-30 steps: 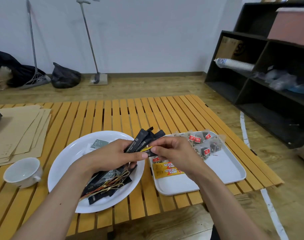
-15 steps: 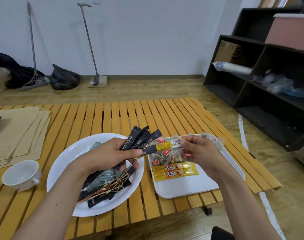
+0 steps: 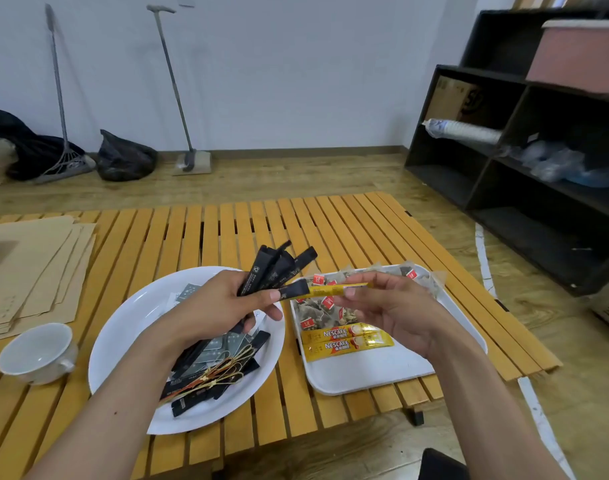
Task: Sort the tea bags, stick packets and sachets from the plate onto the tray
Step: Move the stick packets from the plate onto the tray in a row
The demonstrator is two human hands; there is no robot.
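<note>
Above the plate [image 3: 129, 327], the left hand [image 3: 220, 306] is curled around a fan of black sticks [image 3: 275, 268], thumb pressed across them, their tops splaying up and away from the person. The right hand [image 3: 393, 313] hangs over the tray [image 3: 365, 375], fingers loosely bent, its thumb and forefinger pinching one end of a yellow stick [image 3: 327, 289] with a black end; that stick lies level between the two hands, its black end at the left thumb tip. Whether the left thumb touches it cannot be told. On the tray, tea bags [image 3: 322, 306] with red tags lie piled in the far half, and two yellow Nescafe sticks [image 3: 344, 341] lie side by side just nearer, across the tray's left part; the near edge is bare. The plate holds more black sticks, grey sachets [image 3: 223, 344] and gold-looped picks [image 3: 223, 370] towards its near right rim. Plate and tray sit side by side on the slatted table [image 3: 226, 233], near its front edge; a cup [image 3: 36, 353] stands at the front left and brown envelopes [image 3: 29, 268] lie at the left edge.
</note>
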